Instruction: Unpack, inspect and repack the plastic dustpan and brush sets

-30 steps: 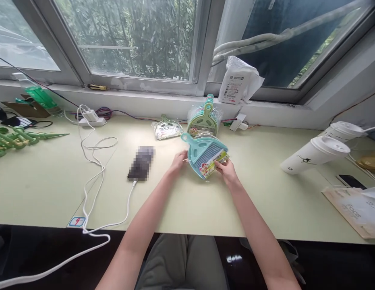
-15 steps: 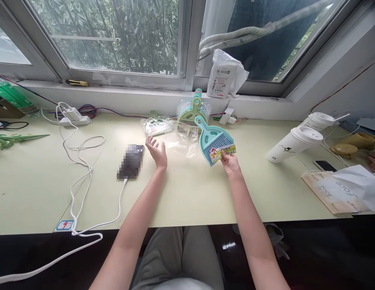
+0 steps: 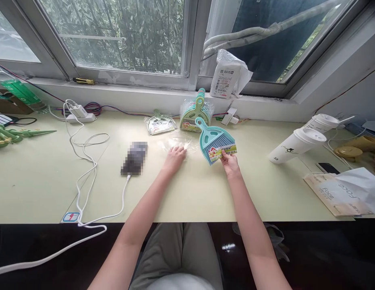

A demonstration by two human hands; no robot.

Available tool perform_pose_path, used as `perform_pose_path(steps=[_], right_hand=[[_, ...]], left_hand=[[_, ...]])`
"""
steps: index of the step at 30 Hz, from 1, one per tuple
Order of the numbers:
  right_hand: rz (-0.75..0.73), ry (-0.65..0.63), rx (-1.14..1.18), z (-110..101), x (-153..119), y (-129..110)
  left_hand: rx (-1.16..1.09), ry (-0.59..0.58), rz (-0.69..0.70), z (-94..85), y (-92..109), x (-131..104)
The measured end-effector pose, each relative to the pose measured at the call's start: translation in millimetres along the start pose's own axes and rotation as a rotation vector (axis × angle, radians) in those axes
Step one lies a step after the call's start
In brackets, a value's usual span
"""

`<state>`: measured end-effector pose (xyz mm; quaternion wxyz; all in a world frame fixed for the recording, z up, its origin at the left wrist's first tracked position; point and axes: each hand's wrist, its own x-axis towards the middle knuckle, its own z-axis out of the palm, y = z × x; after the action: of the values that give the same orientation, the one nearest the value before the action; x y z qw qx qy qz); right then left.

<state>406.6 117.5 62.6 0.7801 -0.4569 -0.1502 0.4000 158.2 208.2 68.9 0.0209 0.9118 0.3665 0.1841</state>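
"Lying nearest on the desk (image 3: 190, 201), what do you see?"

"A small label (image 3: 71, 217) with a red mark at the front edge, left of the middle, and far to the right a paper packet (image 3: 338, 195) printed 'Face'."

"And the right hand (image 3: 230, 163)?"

"Its grip is narrow, pinching a printed card (image 3: 222, 150) at the wide end of a blue-green dustpan (image 3: 214, 133), with the thumb on top of the card."

"So where is that dustpan?"

"Just right of the middle, its looped handle pointing away and a little to the left. Whether it touches the surface below, I can't tell."

"The left hand (image 3: 174, 157)?"

"Palm down at some clear plastic (image 3: 187, 143). I can't tell whether its grip closes on any of it. Left of that hand lies a phone (image 3: 134, 158), its picture blurred, with a white cable (image 3: 123, 201) plugged into the near end."

"Farther back?"

"Two lidded white cups (image 3: 296, 146) stand on the right. A green dustpan (image 3: 160, 124) lies in clear wrapping, and just beside it stands a wrapped stack of dustpans (image 3: 195, 117), a green one foremost."

"And beyond those?"

"On the sill, a screwdriver (image 3: 83, 81) to the left and a white package (image 3: 226, 78) against the window (image 3: 129, 40)."
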Motion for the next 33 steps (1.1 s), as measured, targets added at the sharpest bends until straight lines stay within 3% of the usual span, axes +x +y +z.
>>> perform_pose_path(steps=[6,8,10,12,15,18,21,23,27,33], right_hand=[[0.033,0.034,-0.007,0,-1,0],[0.032,0.019,-0.024,2,-3,2],[0.024,-0.012,-0.036,5,-6,4],[0.024,-0.06,-0.052,11,-11,6],[0.054,-0.181,-0.123,23,-20,7],[0.102,-0.219,-0.307,26,-22,2],[0.084,0.014,-0.421,12,-10,-9],[0.083,0.151,-0.314,-4,1,-18],[0.2,0.12,0.018,-30,15,-33],[0.106,0.183,0.225,-35,17,-36]], left_hand=[[0.08,0.221,-0.271,-20.7,-39,-6],[-0.014,0.345,-0.357,-28.0,-38,-5],[-0.251,0.432,-0.365,-30.4,-26,-2],[-0.625,0.377,-0.309,-26.3,-6,2],[-1.172,0.058,-0.247,-10.9,23,5],[-1.406,-0.006,-0.346,4.2,36,4],[-1.453,0.012,-0.427,10.6,31,4],[-1.416,0.05,-0.399,11.6,27,5],[-1.266,0.088,-0.319,12.0,28,6],[-1.156,0.045,-0.31,11.4,33,5]])
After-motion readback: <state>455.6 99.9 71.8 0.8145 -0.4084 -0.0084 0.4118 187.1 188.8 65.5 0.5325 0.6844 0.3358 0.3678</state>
